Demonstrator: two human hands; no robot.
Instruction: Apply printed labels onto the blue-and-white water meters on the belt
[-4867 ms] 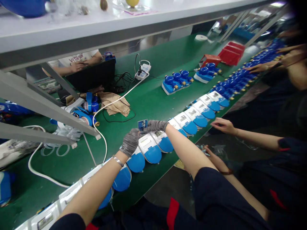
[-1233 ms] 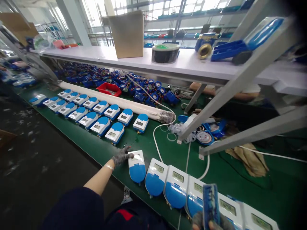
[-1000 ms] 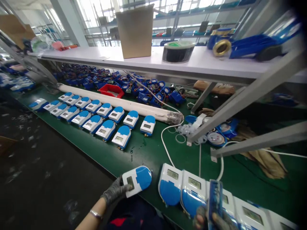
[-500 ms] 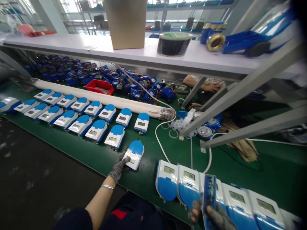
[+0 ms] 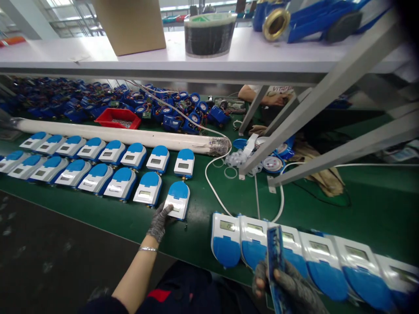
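One rounded white-and-blue plastic meter (image 5: 178, 198) I'm apparently aligning, grey-gloved left hand (image 5: 159, 223) gripping it, grey-gloved right hand (image 5: 297, 284) clutching a flat blue card (image 5: 275, 257); releasing likely calls for steadiness.

Two rows of blue-and-white meters (image 5: 120, 185) line the left of a green workbench (image 5: 203, 244), with a third row (image 5: 225, 248) at right; a long white pole (image 5: 131, 135), a red tray (image 5: 102, 119) and heaped blue parts (image 5: 81, 93) lie behind the first two. Above, a white shelf (image 5: 294, 54) carries a cardboard box (image 5: 131, 26), a roll of tape (image 5: 209, 39) and a brass-ringed blue fitting (image 5: 266, 19).
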